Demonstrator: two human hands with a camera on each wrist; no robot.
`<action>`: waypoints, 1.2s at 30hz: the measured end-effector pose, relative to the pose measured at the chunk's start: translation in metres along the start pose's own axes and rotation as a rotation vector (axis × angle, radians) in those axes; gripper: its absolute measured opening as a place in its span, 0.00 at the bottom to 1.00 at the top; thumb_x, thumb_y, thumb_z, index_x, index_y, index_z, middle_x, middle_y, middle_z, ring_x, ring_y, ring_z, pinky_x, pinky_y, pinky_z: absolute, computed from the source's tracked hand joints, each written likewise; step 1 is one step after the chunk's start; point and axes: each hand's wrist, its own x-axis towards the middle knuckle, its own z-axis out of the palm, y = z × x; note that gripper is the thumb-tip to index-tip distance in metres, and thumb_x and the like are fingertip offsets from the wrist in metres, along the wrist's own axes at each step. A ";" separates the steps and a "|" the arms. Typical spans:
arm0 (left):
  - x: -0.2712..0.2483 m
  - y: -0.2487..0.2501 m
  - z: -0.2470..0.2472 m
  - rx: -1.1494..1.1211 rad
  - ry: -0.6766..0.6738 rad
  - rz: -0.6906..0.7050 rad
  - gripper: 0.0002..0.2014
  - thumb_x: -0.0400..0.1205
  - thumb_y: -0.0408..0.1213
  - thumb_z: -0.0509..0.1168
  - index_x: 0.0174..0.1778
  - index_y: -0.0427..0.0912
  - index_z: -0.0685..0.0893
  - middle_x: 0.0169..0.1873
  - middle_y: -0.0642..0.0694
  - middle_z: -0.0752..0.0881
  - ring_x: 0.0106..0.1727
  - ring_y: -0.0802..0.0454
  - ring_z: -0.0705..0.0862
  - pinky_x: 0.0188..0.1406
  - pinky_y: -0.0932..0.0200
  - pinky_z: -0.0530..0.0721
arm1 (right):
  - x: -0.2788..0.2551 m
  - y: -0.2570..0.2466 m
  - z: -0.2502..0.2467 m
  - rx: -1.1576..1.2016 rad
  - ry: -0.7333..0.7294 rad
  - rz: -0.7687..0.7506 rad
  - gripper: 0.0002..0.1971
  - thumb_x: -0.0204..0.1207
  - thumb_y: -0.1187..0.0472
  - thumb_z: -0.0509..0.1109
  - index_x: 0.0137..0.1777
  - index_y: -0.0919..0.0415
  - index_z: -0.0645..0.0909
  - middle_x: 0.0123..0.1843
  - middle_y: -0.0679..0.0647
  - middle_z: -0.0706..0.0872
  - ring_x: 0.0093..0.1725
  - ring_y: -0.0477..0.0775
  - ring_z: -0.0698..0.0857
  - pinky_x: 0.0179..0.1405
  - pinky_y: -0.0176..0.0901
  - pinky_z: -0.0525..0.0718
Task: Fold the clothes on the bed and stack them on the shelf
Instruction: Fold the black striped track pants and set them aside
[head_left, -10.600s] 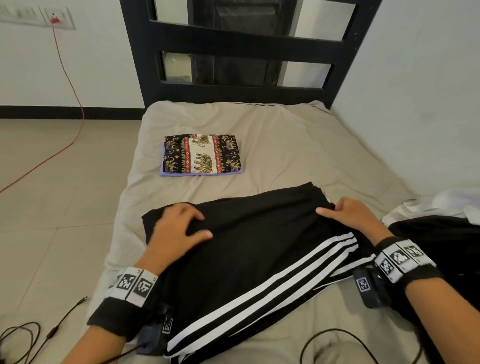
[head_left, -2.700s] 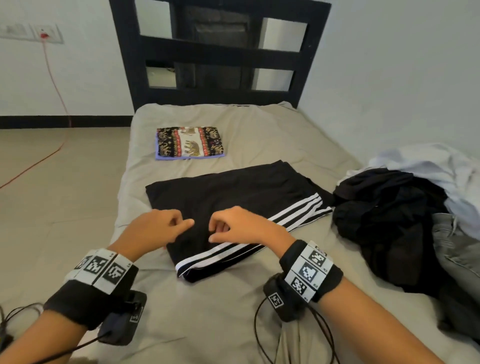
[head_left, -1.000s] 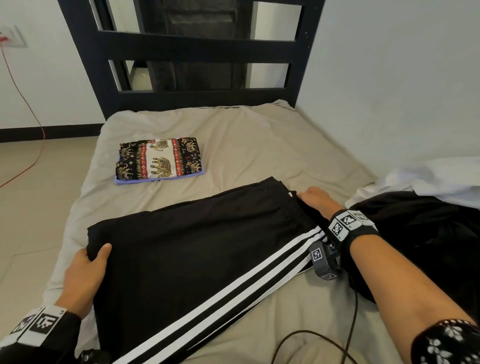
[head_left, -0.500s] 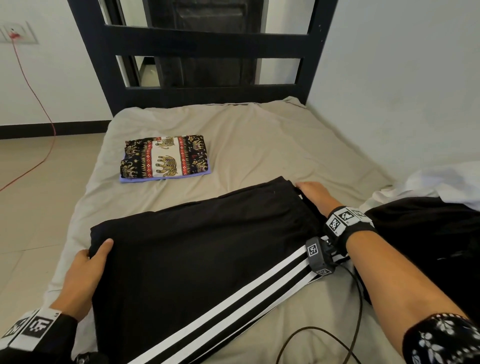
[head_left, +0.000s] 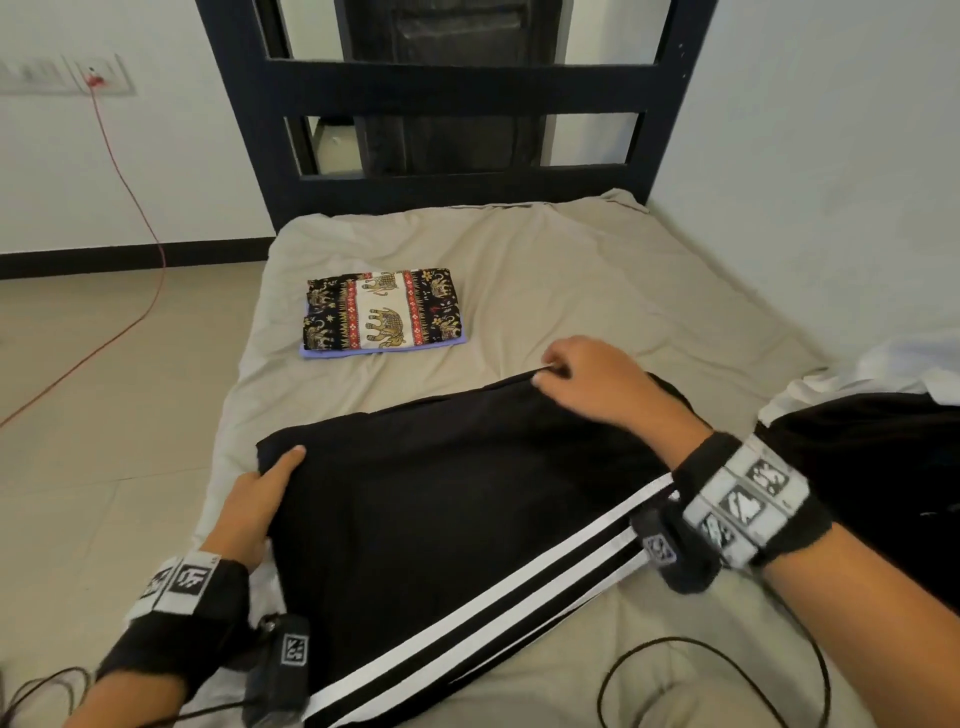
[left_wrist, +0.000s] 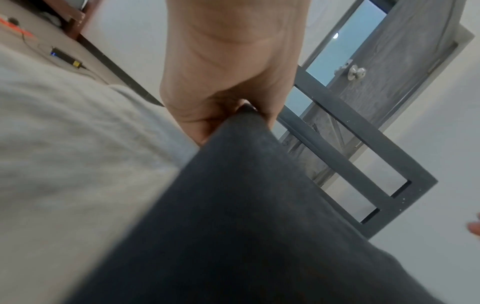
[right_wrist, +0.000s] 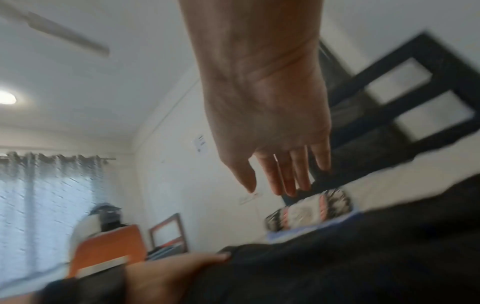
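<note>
One folded elephant-print cloth (head_left: 382, 315) lies far on the bed (head_left: 571, 270); black striped trousers (head_left: 457, 519) lie near, mid-fold. Left hand (head_left: 254, 506) grips their left edge; right hand (head_left: 592, 382) appears to pinch the far edge, though its wrist view shows loose fingers. More clothes (head_left: 872, 447) wait right. No shelf or container visible.

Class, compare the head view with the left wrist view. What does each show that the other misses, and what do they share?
Only the head view: the folded elephant-print cloth lying apart from the work, the garment's white stripes, the red cable on the wall, and the dark clothes pile at the right.

Only the left wrist view: a grey door with its round knob, and the fabric corner pinched inside the palm.

Both: the left hand holding the black garment, the beige sheet, and the dark bed frame.
</note>
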 end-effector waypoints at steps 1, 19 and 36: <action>-0.005 0.003 -0.001 0.003 -0.003 0.019 0.28 0.81 0.49 0.68 0.69 0.31 0.77 0.64 0.35 0.83 0.58 0.41 0.81 0.57 0.51 0.77 | -0.020 -0.027 0.006 0.035 -0.059 -0.090 0.20 0.80 0.46 0.64 0.65 0.57 0.81 0.64 0.56 0.84 0.64 0.58 0.82 0.65 0.53 0.79; -0.046 0.034 -0.048 0.071 -0.165 0.049 0.11 0.85 0.37 0.63 0.57 0.33 0.79 0.40 0.41 0.83 0.36 0.48 0.83 0.21 0.62 0.83 | -0.146 -0.208 0.130 -0.088 -0.411 0.123 0.35 0.79 0.65 0.67 0.82 0.66 0.53 0.81 0.70 0.62 0.77 0.76 0.65 0.72 0.65 0.70; -0.110 0.135 -0.045 0.221 -0.005 0.405 0.16 0.84 0.45 0.61 0.35 0.39 0.81 0.34 0.40 0.86 0.34 0.48 0.81 0.41 0.57 0.81 | -0.153 -0.135 -0.034 0.350 -0.078 0.055 0.17 0.77 0.55 0.70 0.65 0.56 0.79 0.55 0.52 0.82 0.54 0.51 0.81 0.51 0.41 0.78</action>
